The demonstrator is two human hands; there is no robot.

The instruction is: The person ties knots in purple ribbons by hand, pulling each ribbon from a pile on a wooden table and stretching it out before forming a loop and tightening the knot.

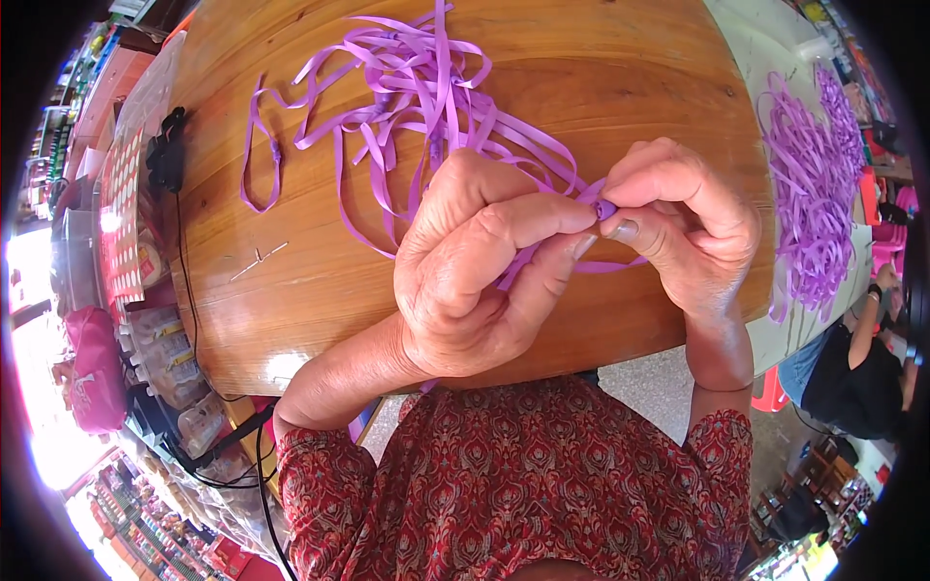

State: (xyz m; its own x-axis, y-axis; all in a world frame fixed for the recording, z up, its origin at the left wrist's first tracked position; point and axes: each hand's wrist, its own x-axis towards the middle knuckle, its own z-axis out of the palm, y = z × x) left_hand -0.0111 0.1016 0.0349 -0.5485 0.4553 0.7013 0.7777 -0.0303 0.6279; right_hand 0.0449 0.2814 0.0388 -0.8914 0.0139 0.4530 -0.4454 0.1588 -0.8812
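Observation:
Between my fingertips is a small knotted or folded bit of purple ribbon (pixel 604 209), above the near part of the wooden table. My left hand (pixel 484 261) pinches its left side with thumb and index finger. From the right, my right hand (pixel 683 218) grips the same bit between thumb and forefinger. Loose lengths of this ribbon trail under and behind my hands. Beyond them lies a tangled heap of purple ribbons (pixel 426 77) with several knots in it. One ribbon loop (pixel 260 194) stretches off to the left of the heap.
A thin metal tool (pixel 260 261) lies on the wooden table (pixel 320 320) at left. Beside it are a black cable (pixel 181 242) and a dark object (pixel 168 150). Another purple ribbon pile (pixel 814 213) covers the pale surface at right. A person in black (pixel 852 378) is at far right.

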